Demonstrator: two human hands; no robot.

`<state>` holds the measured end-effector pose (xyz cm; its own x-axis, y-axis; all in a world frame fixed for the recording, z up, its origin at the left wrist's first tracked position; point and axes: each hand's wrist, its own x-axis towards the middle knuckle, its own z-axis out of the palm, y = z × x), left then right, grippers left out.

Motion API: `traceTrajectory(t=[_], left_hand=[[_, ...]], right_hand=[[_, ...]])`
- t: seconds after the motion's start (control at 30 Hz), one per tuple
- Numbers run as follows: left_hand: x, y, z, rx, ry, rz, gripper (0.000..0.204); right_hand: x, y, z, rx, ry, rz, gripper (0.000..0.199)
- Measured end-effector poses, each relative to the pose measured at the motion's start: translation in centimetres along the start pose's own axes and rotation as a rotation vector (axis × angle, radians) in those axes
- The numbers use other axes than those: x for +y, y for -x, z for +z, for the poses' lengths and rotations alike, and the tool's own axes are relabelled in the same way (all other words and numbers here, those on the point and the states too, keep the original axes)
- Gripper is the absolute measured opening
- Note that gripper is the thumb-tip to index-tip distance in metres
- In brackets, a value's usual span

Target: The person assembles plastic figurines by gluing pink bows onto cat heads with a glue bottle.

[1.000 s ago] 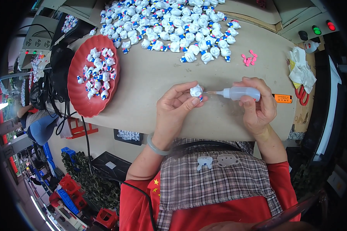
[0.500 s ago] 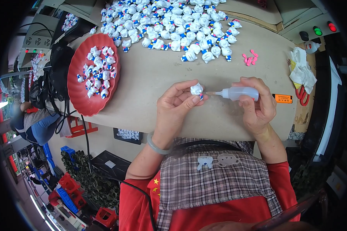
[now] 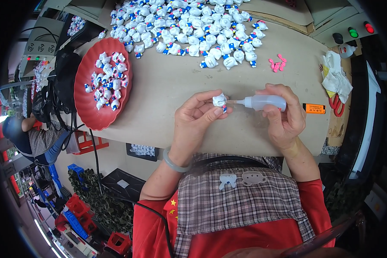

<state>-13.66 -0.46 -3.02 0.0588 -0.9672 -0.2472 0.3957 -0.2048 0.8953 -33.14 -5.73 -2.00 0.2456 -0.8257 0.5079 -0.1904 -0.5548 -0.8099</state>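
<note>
Evidently, over the workbench [image 3: 167, 81], our right hand [image 3: 287, 118] is wrapped round a squeeze bottle [image 3: 266, 102] lying crosswise, its nozzle aimed leftward at the white figurine [image 3: 219, 100] pinched in our left hand [image 3: 195, 115]. Our thumb hides part of the figurine, and we can't tell whether the thin tip [image 3: 233, 102] touches it.
</note>
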Motion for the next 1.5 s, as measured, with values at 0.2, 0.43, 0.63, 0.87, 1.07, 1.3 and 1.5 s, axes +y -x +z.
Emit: traceTrajectory(t=[0.2, 0.43, 0.63, 0.87, 1.07, 1.3, 1.5], left_hand=[[0.03, -0.02, -0.05, 0.003, 0.018, 0.01, 0.034], [0.0, -0.04, -0.03, 0.02, 0.018, 0.021, 0.034], [0.03, -0.15, 0.07, 0.024, 0.044, 0.02, 0.033], [0.07, -0.19, 0.18, 0.024, 0.046, 0.02, 0.033], [0.05, -0.14, 0.1, 0.008, 0.023, 0.013, 0.035], [-0.02, -0.12, -0.08, -0.025, 0.061, 0.005, 0.038], [0.03, -0.08, -0.09, -0.053, 0.06, -0.001, 0.035]], right_hand=[[0.16, 0.03, -0.01, 0.02, 0.014, -0.016, 0.036], [0.01, -0.04, -0.15, 0.018, 0.024, 0.0, 0.035], [-0.02, 0.01, -0.13, 0.009, 0.011, 0.005, 0.033], [-0.14, -0.09, -0.05, -0.011, 0.007, 0.012, 0.034], [0.06, -0.01, 0.05, 0.006, -0.024, 0.006, 0.034], [0.2, 0.03, -0.23, 0.02, -0.016, 0.011, 0.035], [0.3, 0.02, -0.12, 0.023, -0.017, 0.015, 0.034]])
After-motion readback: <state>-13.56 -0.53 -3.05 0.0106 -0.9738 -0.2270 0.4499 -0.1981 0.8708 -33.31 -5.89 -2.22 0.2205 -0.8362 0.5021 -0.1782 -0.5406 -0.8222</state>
